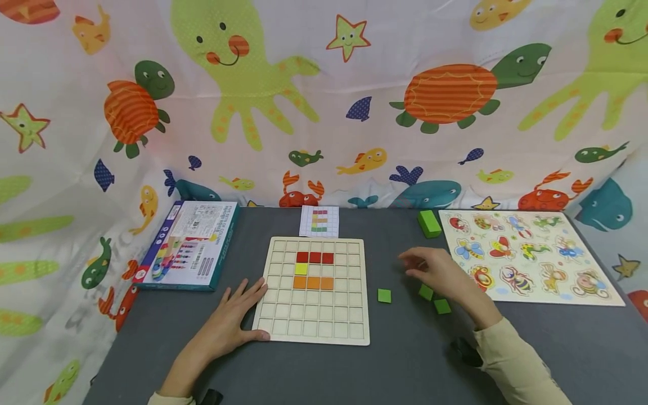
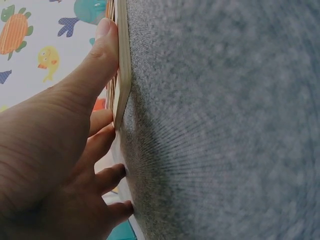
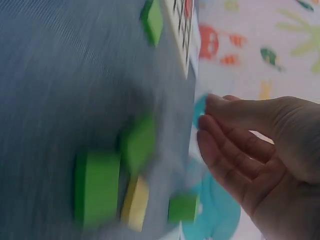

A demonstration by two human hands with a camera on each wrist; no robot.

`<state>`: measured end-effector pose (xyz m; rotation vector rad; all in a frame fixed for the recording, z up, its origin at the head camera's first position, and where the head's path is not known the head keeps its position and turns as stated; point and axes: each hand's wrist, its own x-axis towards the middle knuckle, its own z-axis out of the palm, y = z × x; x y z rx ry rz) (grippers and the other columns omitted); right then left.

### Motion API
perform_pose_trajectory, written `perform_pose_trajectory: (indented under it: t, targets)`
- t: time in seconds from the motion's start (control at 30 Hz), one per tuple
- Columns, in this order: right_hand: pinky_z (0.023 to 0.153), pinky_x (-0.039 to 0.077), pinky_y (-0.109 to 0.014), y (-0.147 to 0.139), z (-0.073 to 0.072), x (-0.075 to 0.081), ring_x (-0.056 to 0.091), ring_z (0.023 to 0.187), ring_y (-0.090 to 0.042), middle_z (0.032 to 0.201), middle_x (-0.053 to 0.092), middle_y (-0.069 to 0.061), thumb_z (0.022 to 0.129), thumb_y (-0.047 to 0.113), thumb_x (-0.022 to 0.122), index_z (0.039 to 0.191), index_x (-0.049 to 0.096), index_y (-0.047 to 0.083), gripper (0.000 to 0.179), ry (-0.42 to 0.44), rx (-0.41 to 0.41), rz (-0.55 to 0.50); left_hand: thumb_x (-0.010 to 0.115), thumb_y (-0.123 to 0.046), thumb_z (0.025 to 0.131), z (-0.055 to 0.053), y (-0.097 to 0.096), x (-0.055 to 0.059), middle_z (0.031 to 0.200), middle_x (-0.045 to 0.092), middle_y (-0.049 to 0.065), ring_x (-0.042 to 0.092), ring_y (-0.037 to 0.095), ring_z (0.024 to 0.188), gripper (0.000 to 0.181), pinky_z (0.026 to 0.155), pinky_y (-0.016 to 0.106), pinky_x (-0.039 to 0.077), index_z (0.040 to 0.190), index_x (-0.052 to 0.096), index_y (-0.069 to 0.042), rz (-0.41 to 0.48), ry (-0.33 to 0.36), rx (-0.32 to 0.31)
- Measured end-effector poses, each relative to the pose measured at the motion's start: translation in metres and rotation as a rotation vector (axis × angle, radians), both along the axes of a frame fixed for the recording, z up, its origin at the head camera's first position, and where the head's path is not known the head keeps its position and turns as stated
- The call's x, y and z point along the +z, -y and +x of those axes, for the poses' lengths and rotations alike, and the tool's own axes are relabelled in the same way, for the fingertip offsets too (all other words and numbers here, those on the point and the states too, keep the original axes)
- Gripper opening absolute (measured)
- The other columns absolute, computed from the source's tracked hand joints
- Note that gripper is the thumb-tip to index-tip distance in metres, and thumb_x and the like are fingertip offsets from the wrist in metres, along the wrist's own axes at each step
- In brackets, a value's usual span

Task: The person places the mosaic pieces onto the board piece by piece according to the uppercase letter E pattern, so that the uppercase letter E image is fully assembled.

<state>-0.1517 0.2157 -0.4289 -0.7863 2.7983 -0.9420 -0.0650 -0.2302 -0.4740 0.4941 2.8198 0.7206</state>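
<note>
We are seeing the gridded board (image 1: 280,312) lying at the head view's centre, with three red squares (image 1: 315,258), one yellow square (image 1: 301,269) and three orange squares (image 1: 313,283) filling cells in its upper half. The left hand (image 1: 230,323) is resting at its left edge, fingers spreading wide, thumb touching near the lower-left corner. Right of centre, the right hand (image 1: 432,271) is hovering over the table (image 1: 324,374), its bent fingers leaving only a narrow gap to the thumb. Just below it, two green blocks (image 1: 442,306) are lying; another green block (image 1: 384,296) is sitting nearer the board. At upper centre, we are seeing a pattern card (image 1: 319,221).
</note>
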Motion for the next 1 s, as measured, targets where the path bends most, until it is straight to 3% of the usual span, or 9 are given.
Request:
perform_pose_trajectory:
  t: [0.17, 0.33, 0.67, 0.83, 1.0]
  targets:
    - [0.077, 0.058, -0.043, -0.036, 0.006, 0.003, 0.068, 0.090, -0.028, 0.102, 0.070, -0.015, 0.082, -0.004, 0.074, 0.115, 0.067, -0.005, 0.034, 0.029, -0.007, 0.046, 0.078, -0.056, 0.071, 0.001, 0.002, -0.002, 0.160, 0.027, 0.003, 0.015, 0.041, 0.147, 0.102, 0.113, 0.067, 0.006, 0.153, 0.036, -0.014, 0.014, 0.000, 0.001]
    - [0.080, 0.057, -0.045, -0.052, 0.012, -0.001, 0.068, 0.094, -0.030, 0.106, 0.070, -0.016, 0.080, -0.001, 0.077, 0.115, 0.066, -0.005, 0.037, 0.100, 0.003, 0.082, 0.078, -0.057, 0.070, 0.001, 0.002, -0.002, 0.160, 0.027, 0.003, 0.016, 0.041, 0.147, 0.102, 0.113, 0.067, 0.006, 0.153, 0.036, -0.014, 0.016, -0.001, 0.002]
    - [0.075, 0.057, -0.040, -0.055, 0.011, -0.011, 0.067, 0.087, -0.021, 0.099, 0.071, -0.008, 0.077, -0.002, 0.079, 0.109, 0.070, -0.002, 0.034, 0.027, 0.010, 0.094, 0.077, -0.058, 0.071, 0.000, 0.001, -0.001, 0.160, 0.028, 0.003, 0.015, 0.042, 0.147, 0.101, 0.113, 0.068, 0.006, 0.153, 0.037, -0.014, 0.018, 0.005, 0.003]
    - [0.062, 0.050, -0.027, -0.057, 0.009, -0.003, 0.056, 0.072, -0.008, 0.083, 0.063, 0.002, 0.079, -0.002, 0.078, 0.108, 0.071, 0.001, 0.030, 0.033, 0.000, 0.075, 0.077, -0.059, 0.071, 0.000, 0.000, 0.000, 0.160, 0.027, 0.003, 0.015, 0.042, 0.147, 0.102, 0.113, 0.068, 0.007, 0.153, 0.037, -0.013, 0.014, 0.008, 0.006]
    - [0.059, 0.048, -0.024, -0.057, 0.006, 0.009, 0.057, 0.073, -0.008, 0.083, 0.061, 0.004, 0.080, -0.003, 0.077, 0.110, 0.070, -0.001, 0.030, 0.043, 0.010, 0.034, 0.078, -0.057, 0.071, 0.000, 0.000, 0.000, 0.160, 0.028, 0.003, 0.015, 0.042, 0.147, 0.102, 0.113, 0.067, 0.007, 0.153, 0.037, -0.013, 0.013, 0.006, 0.008]
